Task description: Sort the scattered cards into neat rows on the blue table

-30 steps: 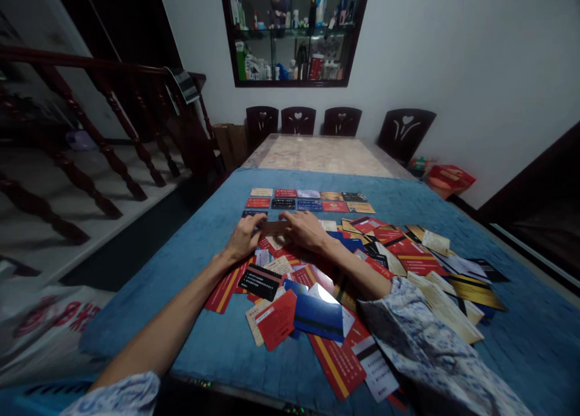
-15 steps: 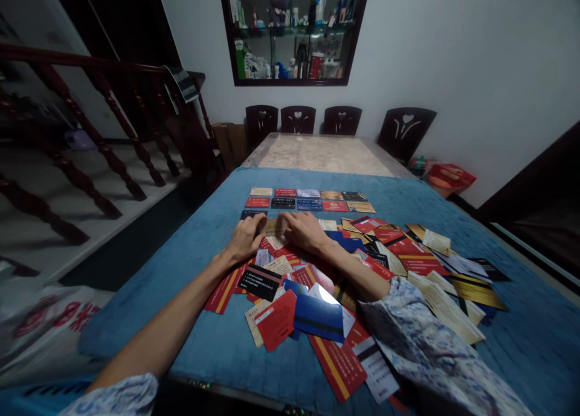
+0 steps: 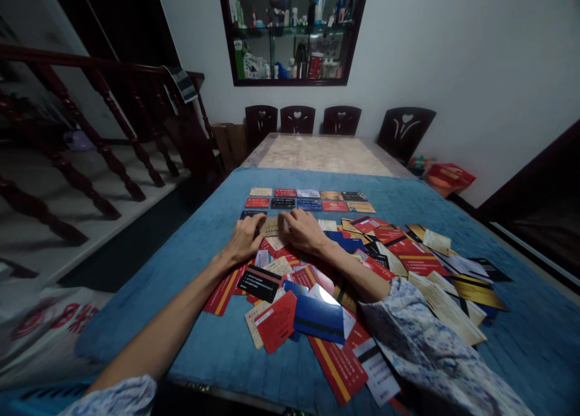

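While a tan card (image 3: pixel 273 227) spans two hands, others lie in rows

Although shadow blurs the fingertips, the left hand (image 3: pixel 243 242) appears to hold the tan card's left end in a narrow grip, near a dark card (image 3: pixel 250 213) on the blue cloth (image 3: pixel 194 241) that covers part of the worktop (image 3: pixel 317 153). Beyond the hands, two tidy rows of five cards (image 3: pixel 283 203) run rightward. Nearer the person, a black card (image 3: pixel 260 282), a red card (image 3: pixel 275 321) and a blue card (image 3: pixel 319 317) overlap others in a loose heap. The right hand (image 3: pixel 306 232) pinches the tan card's right end, its forearm crossing above the heap. Farther right, more cards (image 3: pixel 410 253) spread in a jumble, red, cream and gold.
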{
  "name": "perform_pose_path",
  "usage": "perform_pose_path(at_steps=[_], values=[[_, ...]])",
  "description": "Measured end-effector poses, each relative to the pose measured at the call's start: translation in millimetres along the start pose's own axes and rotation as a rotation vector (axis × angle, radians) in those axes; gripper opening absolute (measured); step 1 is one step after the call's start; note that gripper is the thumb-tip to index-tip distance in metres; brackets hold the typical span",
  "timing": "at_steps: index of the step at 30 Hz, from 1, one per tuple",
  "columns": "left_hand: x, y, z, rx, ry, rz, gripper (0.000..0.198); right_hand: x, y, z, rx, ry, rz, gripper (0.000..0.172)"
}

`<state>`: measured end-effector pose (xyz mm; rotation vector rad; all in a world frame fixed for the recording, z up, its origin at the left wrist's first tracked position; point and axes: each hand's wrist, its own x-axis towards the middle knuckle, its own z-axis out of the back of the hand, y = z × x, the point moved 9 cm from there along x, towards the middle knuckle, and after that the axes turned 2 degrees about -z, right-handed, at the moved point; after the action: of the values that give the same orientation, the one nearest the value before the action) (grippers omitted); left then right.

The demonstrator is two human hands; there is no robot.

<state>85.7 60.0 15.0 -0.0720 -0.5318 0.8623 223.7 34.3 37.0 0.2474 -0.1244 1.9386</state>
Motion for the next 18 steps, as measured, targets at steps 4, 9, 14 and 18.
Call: perform_pose_path(at_steps=[4, 9, 14, 18], values=[[0.5, 0.4, -0.7, -0.005, 0.008, -0.003, 0.045, 1.0, -1.3, -3.3, -0.005, -0.01, 0.008, 0.045], [0.3, -1.1, 3.3, 0.003, 0.002, -0.014, 0.052, 0.3, -0.3, -1.8, -0.005, -0.022, 0.013, 0.042], [0.2, -3.7, 5.4, -0.004, 0.019, -0.014, 0.052, -1.5, 2.2, 3.6, 0.005, -0.016, 0.015, 0.04], [0.6, -2.6, 5.3, 0.012, 0.014, -0.014, 0.053, -1.9, 2.9, 4.5, 0.003, -0.022, 0.027, 0.039]])
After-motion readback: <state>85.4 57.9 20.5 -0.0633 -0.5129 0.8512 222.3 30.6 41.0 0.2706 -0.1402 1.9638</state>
